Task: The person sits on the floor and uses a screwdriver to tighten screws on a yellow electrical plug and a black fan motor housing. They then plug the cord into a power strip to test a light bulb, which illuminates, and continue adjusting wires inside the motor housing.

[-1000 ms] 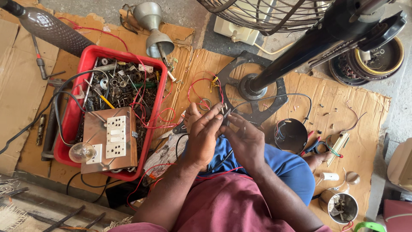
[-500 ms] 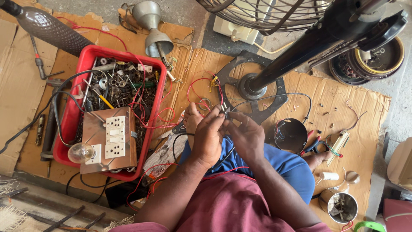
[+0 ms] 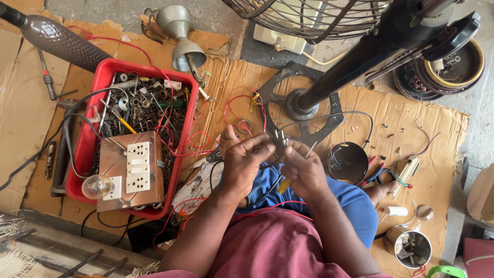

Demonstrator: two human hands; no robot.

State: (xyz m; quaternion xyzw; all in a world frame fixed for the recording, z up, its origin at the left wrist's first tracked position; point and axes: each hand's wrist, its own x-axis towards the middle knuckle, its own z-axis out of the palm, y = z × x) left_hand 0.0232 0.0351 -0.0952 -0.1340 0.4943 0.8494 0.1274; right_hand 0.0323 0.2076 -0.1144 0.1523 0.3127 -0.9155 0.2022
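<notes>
Far left: a dark textured handle point(image 3: 59, 41) lies across the cardboard point(image 3: 422, 113), with a screwdriver point(image 3: 47, 77) just below it. Next over, the red tray point(image 3: 82, 149) holds a heap of screws, bolts and scrap metal. On top of that sits a wooden switchboard point(image 3: 131, 170) with white sockets, a clear bulb point(image 3: 96, 186) at its lower left corner. Red wires point(image 3: 190, 144) spill over the tray's right wall. Above the tray, a grey metal lamp shade point(image 3: 180, 36) lies tipped on its side.

Centre: my left hand point(image 3: 244, 164) is curled, thumb and fingertips pinched together toward the right. My right hand point(image 3: 303, 170) faces it, fingers likewise closed narrow. Between the two sets of fingertips sits a small metal part with wire leads point(image 3: 280, 141), held from both sides, above my blue-clad knee. A yellow-handled tool point(image 3: 284, 185) shows below my right palm; whether that hand grips it, I cannot tell. The part is just in front of the fan's black cross-shaped base point(image 3: 329, 121).

Right: the fan pole point(image 3: 360, 56) rises from the base. A black round cup point(image 3: 347, 162) with coloured wires lies near my right hand. Red-handled pliers point(image 3: 373, 172) just beyond it. A steel tin point(image 3: 411, 248) stands at lower right.
</notes>
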